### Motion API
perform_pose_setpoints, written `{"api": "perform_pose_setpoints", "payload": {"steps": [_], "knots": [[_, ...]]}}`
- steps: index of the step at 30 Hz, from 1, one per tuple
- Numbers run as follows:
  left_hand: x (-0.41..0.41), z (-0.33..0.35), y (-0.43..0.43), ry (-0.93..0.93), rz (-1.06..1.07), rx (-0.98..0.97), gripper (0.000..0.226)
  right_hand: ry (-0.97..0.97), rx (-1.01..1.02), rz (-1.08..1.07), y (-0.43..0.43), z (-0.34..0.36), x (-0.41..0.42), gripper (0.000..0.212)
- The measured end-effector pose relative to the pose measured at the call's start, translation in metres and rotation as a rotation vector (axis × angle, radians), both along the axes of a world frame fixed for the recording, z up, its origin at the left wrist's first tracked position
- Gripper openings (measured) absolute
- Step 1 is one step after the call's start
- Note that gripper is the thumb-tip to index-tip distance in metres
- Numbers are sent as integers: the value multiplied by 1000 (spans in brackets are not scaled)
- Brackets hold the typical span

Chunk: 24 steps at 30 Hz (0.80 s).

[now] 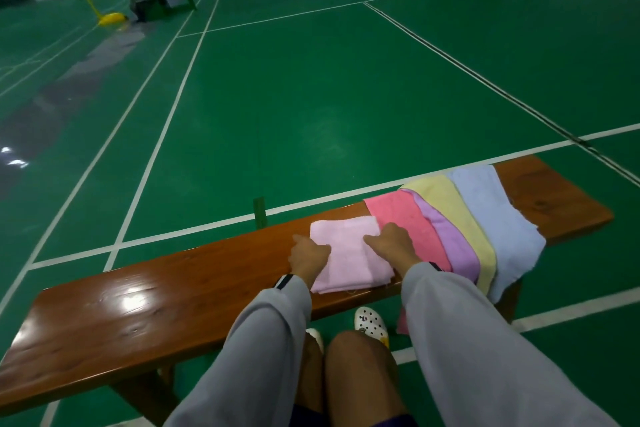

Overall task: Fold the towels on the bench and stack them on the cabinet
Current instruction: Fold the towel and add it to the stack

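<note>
Found pale pink towel (349, 260) folded into a small rectangle, lying flat on wooden bench (138, 315), approx. mid-length, w/ near edge reaching the bench's front lip. Noted left hand (308, 255) at that towel's left edge, fingers touching the cloth; couldn't tell whether pinching the edge or just pressing. Noted right hand (393, 243) on top of the towel's right part, knuckles up, fingers stretched leftward & resting on the cloth, not curled round anything. Saw both arms in grey sleeves (270, 340).

Just right of the folded one, saw four more towels spread unfolded across the bench, overlapping in a row: coral towel (405, 215) touching the pale pink one, then purple towel (453, 243), yellow towel (450, 204), blue towel (495, 215) farthest right. Saw their near ends hanging over the front lip. Saw bare wood past the blue one at the bench's right end.

Noted bench standing on green court floor (311, 97) w/ white lines. Spotted white clog (370, 321) w/ dots below the bench front, btw. the arms. Spotted yellow post base (111, 18) far off, top left.
</note>
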<state>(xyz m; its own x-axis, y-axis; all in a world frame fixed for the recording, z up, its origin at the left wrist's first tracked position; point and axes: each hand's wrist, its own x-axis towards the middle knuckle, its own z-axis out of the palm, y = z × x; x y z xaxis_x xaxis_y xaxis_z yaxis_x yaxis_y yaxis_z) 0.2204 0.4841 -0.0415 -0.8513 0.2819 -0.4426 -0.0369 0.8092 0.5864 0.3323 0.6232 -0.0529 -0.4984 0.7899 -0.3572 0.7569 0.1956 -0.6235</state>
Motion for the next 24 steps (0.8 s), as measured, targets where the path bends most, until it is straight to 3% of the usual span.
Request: {"api": "perform_pose_setpoints", "payload": {"steps": [3, 7, 9, 11, 13, 17, 20, 22, 24], "knots": [[-4, -3, -4, -233, 79, 112, 59, -5, -61, 34, -1, 5, -5, 38], [-10, -11, -6, -457, 111, 255, 84, -21, -134, 8, -8, 4, -11, 50], [-12, -12, -6, -493, 117, 301, 77, 50, -297, -46, -12, 6, -10, 56], [-12, -8, -8, -496, 149, 355, 65, 195, -474, -106, -18, 15, -7, 49], [-16, -1, -11, -481, 188, 432, 59, 242, -505, -102, -20, 28, -7, 49], [-31, 13, -17, -358, 185, 611, 50, 330, -472, -85, -17, 54, -22, 50], [-46, 13, -26, -279, 247, 609, 49, 360, -399, -39, -22, 52, -42, 36], [-56, 6, -36, -260, 295, 505, 53, 242, -236, 3, -33, 41, -51, 33], [-63, 1, -48, -167, 292, 343, 54, 2, 25, 76, -47, 29, -53, 34]]}}
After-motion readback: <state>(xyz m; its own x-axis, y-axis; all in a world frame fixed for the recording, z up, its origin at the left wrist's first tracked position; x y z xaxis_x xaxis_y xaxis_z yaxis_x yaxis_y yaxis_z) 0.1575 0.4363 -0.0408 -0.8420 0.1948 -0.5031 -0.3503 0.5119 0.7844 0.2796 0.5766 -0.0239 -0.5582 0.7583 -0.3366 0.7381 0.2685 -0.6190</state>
